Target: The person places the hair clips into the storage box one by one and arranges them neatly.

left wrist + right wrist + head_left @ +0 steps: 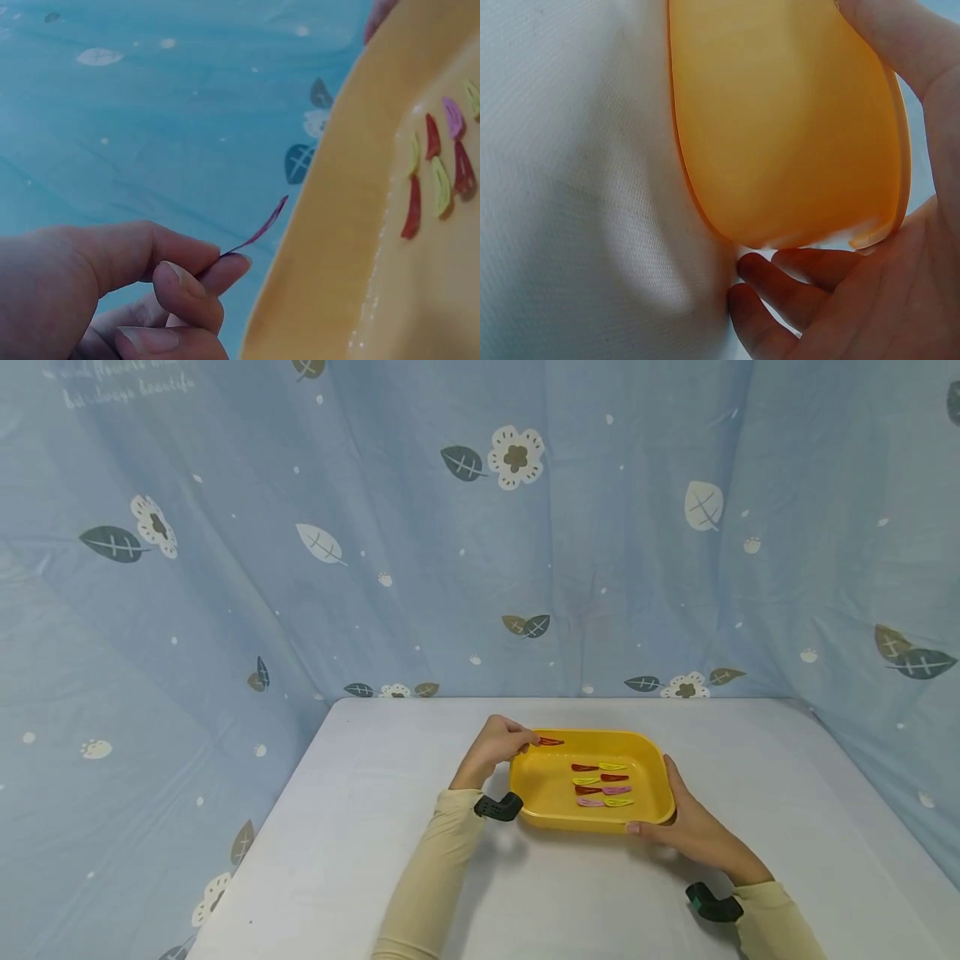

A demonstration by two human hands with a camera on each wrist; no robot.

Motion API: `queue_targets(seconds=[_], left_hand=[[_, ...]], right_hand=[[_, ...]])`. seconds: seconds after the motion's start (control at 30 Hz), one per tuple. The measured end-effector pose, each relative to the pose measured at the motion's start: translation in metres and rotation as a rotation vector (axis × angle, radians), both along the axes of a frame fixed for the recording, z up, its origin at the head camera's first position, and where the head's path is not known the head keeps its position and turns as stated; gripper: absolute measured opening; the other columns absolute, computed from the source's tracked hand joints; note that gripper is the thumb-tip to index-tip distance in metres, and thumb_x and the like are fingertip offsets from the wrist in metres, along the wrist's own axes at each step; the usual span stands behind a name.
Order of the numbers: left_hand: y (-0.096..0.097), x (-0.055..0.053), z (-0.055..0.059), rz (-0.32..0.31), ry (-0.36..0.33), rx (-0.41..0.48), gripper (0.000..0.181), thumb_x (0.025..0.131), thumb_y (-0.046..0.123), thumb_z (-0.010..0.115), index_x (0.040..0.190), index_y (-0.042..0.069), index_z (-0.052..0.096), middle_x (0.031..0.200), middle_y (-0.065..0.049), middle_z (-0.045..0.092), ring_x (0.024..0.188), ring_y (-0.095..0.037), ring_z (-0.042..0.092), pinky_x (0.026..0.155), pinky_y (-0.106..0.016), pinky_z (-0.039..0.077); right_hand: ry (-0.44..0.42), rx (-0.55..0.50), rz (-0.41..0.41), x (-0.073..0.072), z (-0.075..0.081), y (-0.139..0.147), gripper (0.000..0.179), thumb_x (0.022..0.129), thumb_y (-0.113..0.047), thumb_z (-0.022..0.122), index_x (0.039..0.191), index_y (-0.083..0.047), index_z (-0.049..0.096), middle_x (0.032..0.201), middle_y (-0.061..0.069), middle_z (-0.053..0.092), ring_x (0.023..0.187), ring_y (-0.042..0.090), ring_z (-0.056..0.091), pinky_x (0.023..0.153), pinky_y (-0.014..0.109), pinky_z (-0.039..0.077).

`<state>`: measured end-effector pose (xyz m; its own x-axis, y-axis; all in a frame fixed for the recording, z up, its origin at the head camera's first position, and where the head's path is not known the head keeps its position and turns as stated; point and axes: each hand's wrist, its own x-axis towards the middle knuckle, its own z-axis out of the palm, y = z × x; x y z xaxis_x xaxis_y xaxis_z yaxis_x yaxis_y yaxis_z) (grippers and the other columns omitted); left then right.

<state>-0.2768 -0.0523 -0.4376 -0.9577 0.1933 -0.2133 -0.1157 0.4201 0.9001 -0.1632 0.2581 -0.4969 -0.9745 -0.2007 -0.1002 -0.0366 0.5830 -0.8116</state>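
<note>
Between thumb and forefinger, my left hand [497, 748] pinches one end of a red hair clip [551, 742] at the far left corner of a yellow tray [542, 781]. The left wrist view shows this clip [262, 227] edge-on, a thin strip beyond the fingertips. My right hand [693, 823] grips the tray's right end, thumb at the near right corner and fingers along the side. Inside the tray, red, yellow and pink hair clips lie in short rows, among them a pink clip [617, 791] and a yellow clip [619, 802].
The tray is at the middle of a white table [337, 843]. A blue curtain [600, 568] with leaves and flowers hangs behind the table and along its sides. A black device sits at each wrist, on the left [498, 807] and on the right [712, 906].
</note>
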Motion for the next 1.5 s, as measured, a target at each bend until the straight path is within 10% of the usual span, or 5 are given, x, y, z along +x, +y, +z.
queue_targets(seconds=[0.23, 0.57, 0.9, 1.2, 1.5], left_hand=[[0.01, 0.002, -0.002, -0.022, 0.077, -0.083, 0.034, 0.093, 0.017, 0.071, 0.06, 0.009, 0.068, 0.051, 0.002, 0.051, 0.047, -0.011, 0.033, 0.052, -0.024, 0.034], [0.023, 0.002, 0.0, -0.046, 0.066, -0.197, 0.024, 0.093, 0.016, 0.072, 0.087, -0.006, 0.079, 0.066, -0.013, 0.068, 0.045, -0.011, 0.037, 0.046, -0.024, 0.033], [0.033, 0.002, -0.005, -0.103, 0.149, -0.305, 0.027, 0.095, 0.01, 0.066, 0.081, -0.009, 0.078, 0.083, -0.027, 0.075, 0.043, -0.01, 0.031, 0.045, -0.022, 0.028], [0.041, 0.002, -0.005, -0.101, 0.136, -0.356, 0.031, 0.095, 0.01, 0.068, 0.069, -0.007, 0.073, 0.045, 0.002, 0.043, 0.04, -0.011, 0.027, 0.043, -0.024, 0.025], [0.046, 0.0, -0.01, -0.112, 0.109, -0.399, 0.052, 0.094, 0.007, 0.068, 0.046, 0.013, 0.047, 0.044, 0.003, 0.037, 0.04, -0.011, 0.025, 0.042, -0.025, 0.024]], right_hand=[[-0.004, 0.015, -0.001, 0.0, 0.0, 0.0, 0.137, 0.085, -0.045, 0.082, 0.161, -0.01, -0.026, 0.17, 0.032, 0.006, 0.153, 0.055, 0.021, 0.116, 0.074, 0.023], [-0.01, 0.036, -0.011, 0.0, 0.0, 0.0, 0.137, 0.084, -0.047, 0.082, 0.161, -0.007, -0.024, 0.169, 0.033, 0.005, 0.152, 0.056, 0.021, 0.116, 0.074, 0.024], [-0.008, 0.033, -0.011, -0.001, -0.002, 0.0, 0.137, 0.084, -0.048, 0.082, 0.161, -0.008, -0.024, 0.17, 0.032, 0.005, 0.152, 0.055, 0.022, 0.116, 0.074, 0.024], [0.001, 0.011, -0.003, -0.001, -0.002, 0.001, 0.136, 0.085, -0.046, 0.082, 0.161, -0.009, -0.024, 0.17, 0.032, 0.007, 0.152, 0.053, 0.025, 0.116, 0.073, 0.026], [0.013, 0.004, -0.001, -0.001, -0.003, 0.002, 0.135, 0.086, -0.045, 0.082, 0.161, -0.01, -0.024, 0.169, 0.032, 0.008, 0.152, 0.054, 0.025, 0.116, 0.073, 0.025]])
